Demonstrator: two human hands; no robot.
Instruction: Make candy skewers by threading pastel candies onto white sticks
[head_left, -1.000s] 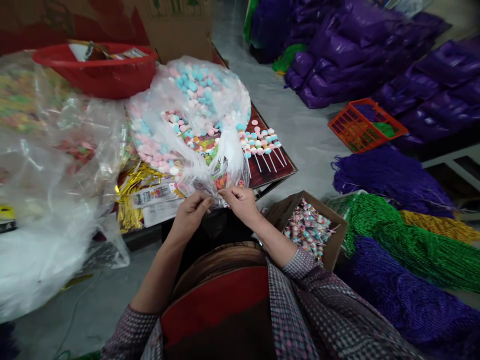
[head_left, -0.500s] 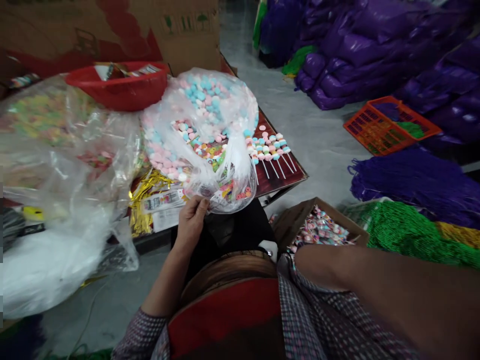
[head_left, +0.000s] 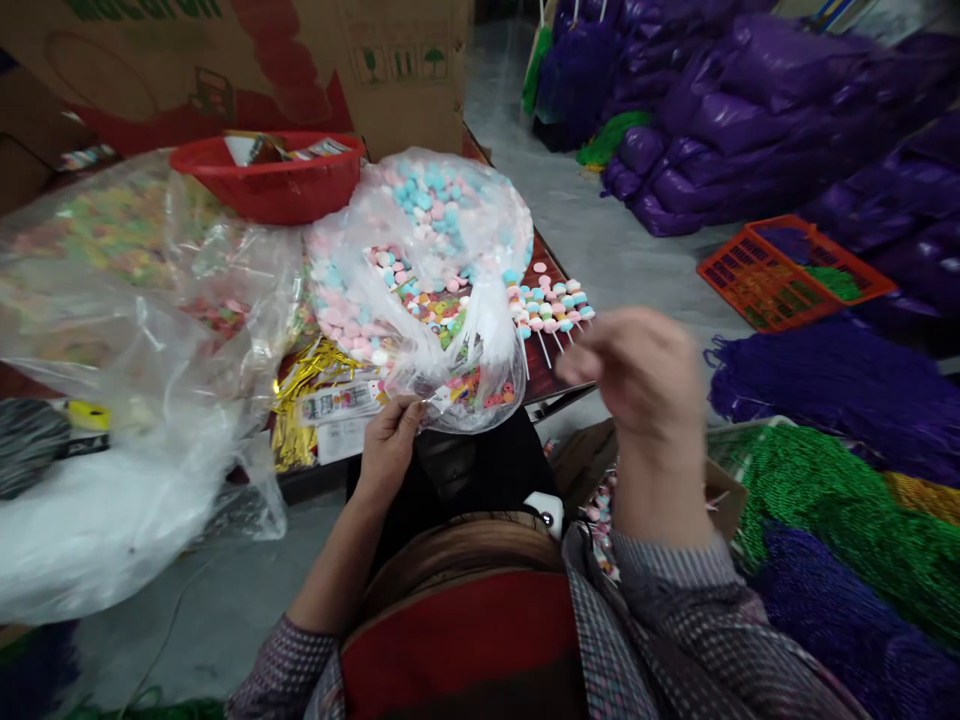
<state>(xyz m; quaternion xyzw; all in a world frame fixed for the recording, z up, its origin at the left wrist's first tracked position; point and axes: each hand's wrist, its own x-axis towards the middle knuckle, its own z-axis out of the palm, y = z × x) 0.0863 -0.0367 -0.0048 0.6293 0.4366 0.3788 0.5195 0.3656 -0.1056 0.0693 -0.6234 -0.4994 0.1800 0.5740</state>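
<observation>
My left hand (head_left: pixel 388 448) is closed in a pinch at the table's front edge, beside the near rim of a clear plastic bag. Something small and thin, too fine to name, shows by its fingertips. My right hand (head_left: pixel 645 385) is raised at the table's right corner, its fingers curled but smeared by motion; whether it holds anything cannot be made out. Close to it lie several skewers of pastel candy (head_left: pixel 559 300) on white sticks. The open bag of pink, blue and white candies (head_left: pixel 439 190) has ring-shaped candies in its front part. Printed wrappers (head_left: pixel 341 402) lie left of it.
Gold twist ties (head_left: pixel 289 440) lie at the table edge. A red basin (head_left: pixel 277 190) stands behind, near a large carton (head_left: pixel 409 110). Another clear bag (head_left: pixel 97 290) covers the left. Rightward are a candy carton (head_left: pixel 724 500), an orange basket (head_left: pixel 757 285) and purple sacks (head_left: pixel 712 120).
My right arm has swung in from the far right, bringing the hand up near the table's right corner. My left hand keeps its pinch. The view has shifted slightly.
</observation>
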